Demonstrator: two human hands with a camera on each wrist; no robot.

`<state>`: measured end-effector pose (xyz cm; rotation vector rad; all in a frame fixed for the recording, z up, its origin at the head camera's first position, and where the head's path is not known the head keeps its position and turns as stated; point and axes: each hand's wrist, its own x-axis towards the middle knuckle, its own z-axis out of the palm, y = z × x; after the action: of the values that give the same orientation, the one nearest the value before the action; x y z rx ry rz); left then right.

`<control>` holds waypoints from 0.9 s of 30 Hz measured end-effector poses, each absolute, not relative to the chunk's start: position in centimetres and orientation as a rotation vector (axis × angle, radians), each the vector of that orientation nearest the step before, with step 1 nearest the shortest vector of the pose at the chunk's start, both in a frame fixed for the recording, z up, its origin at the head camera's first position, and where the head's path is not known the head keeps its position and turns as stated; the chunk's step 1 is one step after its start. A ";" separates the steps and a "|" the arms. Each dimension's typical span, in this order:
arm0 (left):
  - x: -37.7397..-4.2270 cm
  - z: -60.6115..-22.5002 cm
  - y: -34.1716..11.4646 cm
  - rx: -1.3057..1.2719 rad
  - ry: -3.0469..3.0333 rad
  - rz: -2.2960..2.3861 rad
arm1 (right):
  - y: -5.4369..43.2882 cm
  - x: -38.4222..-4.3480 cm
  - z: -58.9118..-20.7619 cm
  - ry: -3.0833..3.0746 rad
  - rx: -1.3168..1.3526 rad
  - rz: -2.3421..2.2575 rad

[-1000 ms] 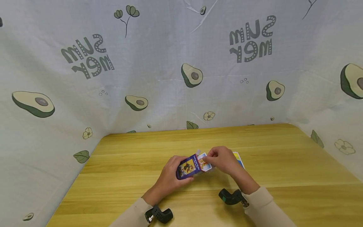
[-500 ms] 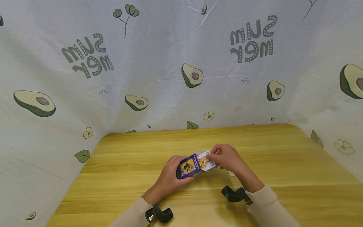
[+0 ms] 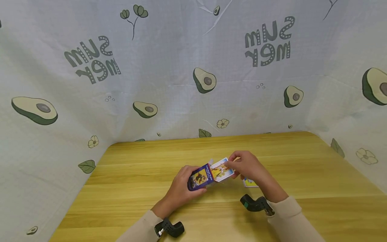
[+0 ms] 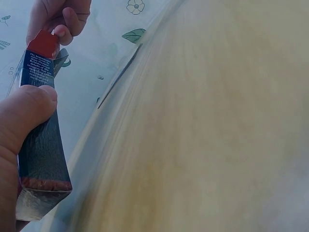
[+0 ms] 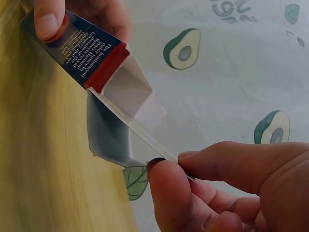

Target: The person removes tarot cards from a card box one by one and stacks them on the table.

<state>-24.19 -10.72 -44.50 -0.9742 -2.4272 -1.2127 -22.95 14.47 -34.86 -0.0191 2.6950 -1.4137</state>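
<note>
My left hand (image 3: 179, 185) grips a dark blue tarot card box (image 3: 200, 178), its open end tilted up to the right. Out of that end a thin stack of tarot cards (image 3: 221, 170) sticks partway, picture side up. My right hand (image 3: 246, 165) pinches the outer end of the cards between thumb and finger. In the right wrist view, the cards' thin edge (image 5: 140, 133) runs from the box mouth to the fingertips, with an unfolded flap (image 5: 108, 128) below. The left wrist view has the left thumb pressing the box's narrow side (image 4: 43, 145).
Another yellow-and-blue card (image 3: 249, 183) lies on the wooden table (image 3: 145, 158), partly behind the right wrist. A pale cloth printed with avocados (image 3: 204, 80) hangs behind the table and at both sides. Black wrist cameras (image 3: 255, 203) sit on both wrists.
My right hand has moved right and slightly up, drawing the cards farther out of the box. The left hand and box stay almost still. More of the card lying on the table shows than half a second ago.
</note>
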 end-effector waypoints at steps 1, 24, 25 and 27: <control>-24.2 -44.5 -10.7 -0.975 -2.427 -1.214 | 14.5 -22.9 -34.8 2.694 -0.025 -1.414; -24.0 -44.5 -11.0 -0.984 -2.425 -1.214 | 16.4 -22.3 -33.6 2.677 -0.012 -1.453; -24.0 -44.5 -11.0 -0.983 -2.425 -1.216 | 16.5 -22.3 -33.5 2.679 -0.014 -1.454; -23.9 -44.5 -11.0 -0.982 -2.424 -1.214 | 16.6 -22.2 -33.4 2.685 -0.016 -1.454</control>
<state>-23.92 -10.99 -44.50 -0.9816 -2.4236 -1.2142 -22.18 16.64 -33.40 -0.0157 2.6848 -1.4541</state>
